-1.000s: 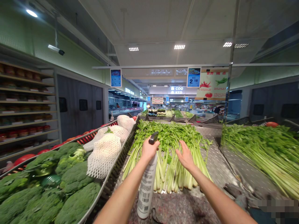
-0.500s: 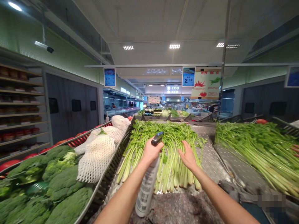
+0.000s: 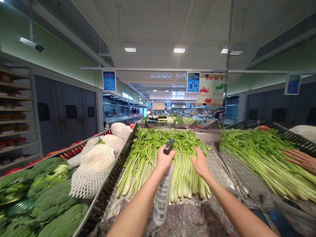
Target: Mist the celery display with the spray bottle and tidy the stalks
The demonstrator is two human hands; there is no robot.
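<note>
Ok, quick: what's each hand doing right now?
Left hand: closed around the top of the bottle.
Right hand: open, holding nothing, at the celery; contact can't be told.

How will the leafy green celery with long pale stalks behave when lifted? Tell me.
The celery would likely flop at its tangled leafy tops. Its lower stalks look thick and straight, so probably stiffer. Fanned out, the stalks may slide apart.

The spray bottle [image 3: 162, 199] is smooth plastic, its head [image 3: 169, 146] glossy; the tabletop [image 3: 217, 164] at four o'clock, shiny studded metal; the cloth [image 3: 185, 219] at six, rough, matt.
</note>
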